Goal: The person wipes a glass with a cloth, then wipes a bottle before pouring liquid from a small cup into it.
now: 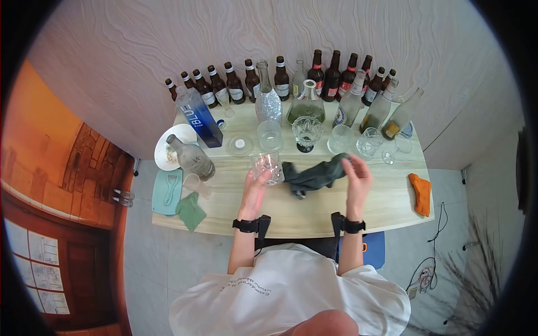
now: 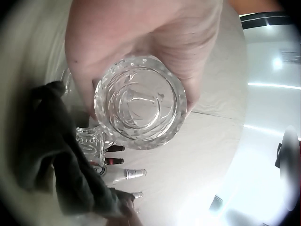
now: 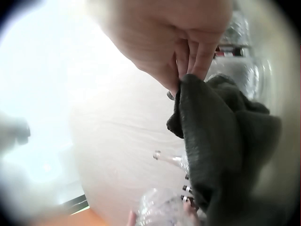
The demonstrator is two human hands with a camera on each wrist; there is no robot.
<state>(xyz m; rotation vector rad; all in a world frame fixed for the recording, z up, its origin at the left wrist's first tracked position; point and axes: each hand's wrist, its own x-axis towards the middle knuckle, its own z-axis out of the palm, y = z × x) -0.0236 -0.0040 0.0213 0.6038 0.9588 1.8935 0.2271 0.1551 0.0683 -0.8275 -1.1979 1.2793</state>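
My left hand [image 1: 255,190] grips a clear patterned drinking glass [image 1: 267,168] over the front middle of the table. In the left wrist view the round rim of the glass [image 2: 141,103] faces the camera, with thumb and fingers around its sides. My right hand [image 1: 357,178] pinches one end of a dark grey-green cloth [image 1: 314,176] between thumb and fingertips. The cloth hangs loosely to the left, its far end close beside the glass. In the right wrist view the pinched corner of the cloth [image 3: 207,127] shows just below the fingertips.
Behind the hands stand a tumbler [image 1: 270,136], a footed glass bowl [image 1: 307,133], a decanter [image 1: 306,106] and several bottles. At left are a blue bottle [image 1: 200,119], a grey bottle [image 1: 191,158], a white plate [image 1: 168,159], a peeler [image 1: 171,190] and a green cloth [image 1: 191,211]. An orange cloth [image 1: 420,195] lies right.
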